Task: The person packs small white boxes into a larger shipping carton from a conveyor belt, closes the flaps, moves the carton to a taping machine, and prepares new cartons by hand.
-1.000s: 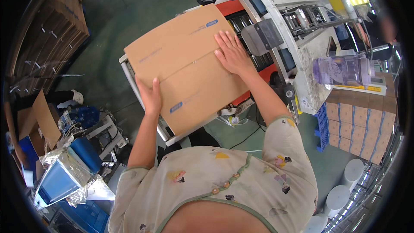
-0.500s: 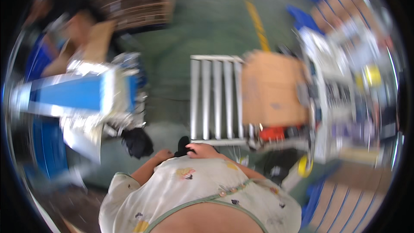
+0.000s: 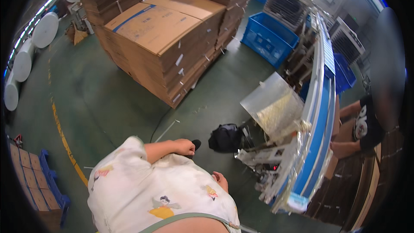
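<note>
My left hand [image 3: 184,147] is in front of my body with its fingers curled in, and nothing shows in it. Beyond it is the dark tip of a shoe [image 3: 196,144] on the green floor. My right hand [image 3: 221,181] hangs at my right side, partly hidden by my patterned light top [image 3: 172,185]. Its visible fingers are a little apart and hold nothing. A black bag [image 3: 226,138] lies ahead of my right hand, beside the conveyor's frame. Neither hand touches it.
Tall stacks of flat cardboard [image 3: 168,26] stand ahead. A blue conveyor [image 3: 317,142] runs along the right, with a co-worker [image 3: 366,121] behind it. A blue crate [image 3: 269,39] sits farther off. At the left are a yellow floor line [image 3: 64,140] and a pallet of boxes [image 3: 36,174].
My view has turned left. The conveyor and black bag have moved from the left to the right, the roller table has left view, and the cardboard stacks are now ahead.
</note>
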{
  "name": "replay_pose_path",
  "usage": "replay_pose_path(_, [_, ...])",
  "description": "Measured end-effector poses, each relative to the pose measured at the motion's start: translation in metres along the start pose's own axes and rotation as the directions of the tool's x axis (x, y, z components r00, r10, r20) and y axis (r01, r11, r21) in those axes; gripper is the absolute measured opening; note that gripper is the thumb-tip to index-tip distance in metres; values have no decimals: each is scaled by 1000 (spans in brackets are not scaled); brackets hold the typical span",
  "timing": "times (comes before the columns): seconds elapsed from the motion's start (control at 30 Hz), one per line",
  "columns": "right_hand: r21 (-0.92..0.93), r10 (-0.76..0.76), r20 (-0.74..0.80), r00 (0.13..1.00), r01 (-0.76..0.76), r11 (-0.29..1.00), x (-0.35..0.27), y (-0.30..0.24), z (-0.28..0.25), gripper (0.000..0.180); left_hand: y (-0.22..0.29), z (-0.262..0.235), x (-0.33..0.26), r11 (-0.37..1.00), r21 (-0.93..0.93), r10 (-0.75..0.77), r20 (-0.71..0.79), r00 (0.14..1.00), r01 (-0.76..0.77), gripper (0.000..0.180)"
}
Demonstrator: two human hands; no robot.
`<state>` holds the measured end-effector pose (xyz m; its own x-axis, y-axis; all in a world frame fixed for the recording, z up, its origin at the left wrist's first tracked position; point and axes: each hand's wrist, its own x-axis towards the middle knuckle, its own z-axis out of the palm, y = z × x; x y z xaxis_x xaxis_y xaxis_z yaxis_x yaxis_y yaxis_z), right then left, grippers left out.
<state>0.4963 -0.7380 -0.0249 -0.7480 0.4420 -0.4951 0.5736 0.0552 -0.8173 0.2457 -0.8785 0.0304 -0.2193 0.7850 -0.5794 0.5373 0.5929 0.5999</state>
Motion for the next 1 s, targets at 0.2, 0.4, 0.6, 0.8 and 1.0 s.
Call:
replay_pose_path(0.2, [-194, 26, 298, 954, 34, 980, 130, -97, 24, 39, -36, -124, -9, 977, -174, 32, -450, 892, -122, 27])
replay_pose_path(0.4, [-328, -115, 451, 885, 284, 901, 270, -234, 63, 39, -51, -304, -24, 981, -48, 69, -814, 577, -185, 25])
replay_pose_path(0.6, [-329, -359, 442, 822, 521, 787, 377, -365, 29, 30, -107, -418, -1, 979, 170, 88, -847, 525, 109, 31])
replay_pose_path(0.8, [-490, -446, 306, 841, 541, 684, 553, -422, -86, 26, -132, -529, 45, 939, -52, -298, -611, 733, 339, 35])
replay_pose_path(1.0, [-515, -731, 237, 640, 721, 464, 707, -604, -187, 22, -89, -665, 138, 989, 34, -89, -645, 759, 144, 29])
